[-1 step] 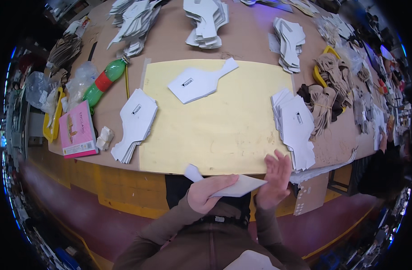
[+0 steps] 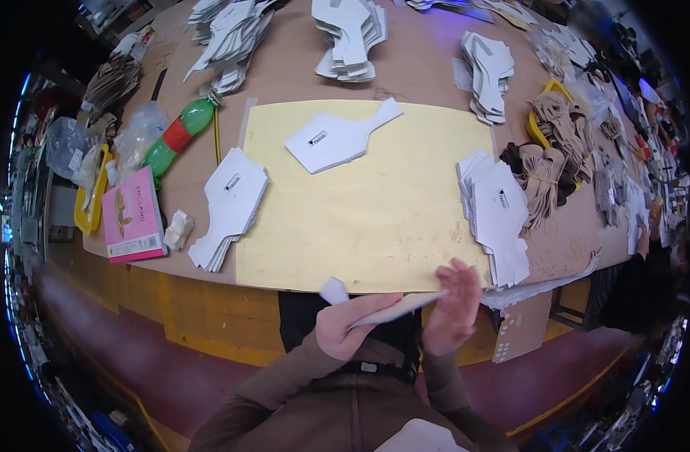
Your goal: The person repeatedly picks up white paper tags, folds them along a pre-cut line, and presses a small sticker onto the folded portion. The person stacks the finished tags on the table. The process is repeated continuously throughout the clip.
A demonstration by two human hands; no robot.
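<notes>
My left hand [image 2: 346, 327] is closed around a white flat cut-out piece [image 2: 399, 307] in front of the table edge. The piece is tilted almost edge-on, and its narrow end sticks out past my left knuckles. At its right tip is my right hand [image 2: 452, 310], open with the fingers raised; whether they touch the tip I cannot tell. On the yellow sheet [image 2: 360, 226] ahead lies a loose white cut-out [image 2: 331, 142] with a small dark print. Similar pieces form a left stack [image 2: 229, 197] and a right stack [image 2: 498, 207], both fanned.
More white stacks [image 2: 349, 41] stand along the far side. At left are a green bottle [image 2: 196, 117] with a red band, a pink notebook [image 2: 134, 215] and a small white bundle [image 2: 179, 230]. Tan strips [image 2: 542, 177] lie bundled by a yellow tray [image 2: 537, 124] at right.
The held piece has turned more edge-on. My right hand has come slightly lower and to the left, while my left hand keeps its hold.
</notes>
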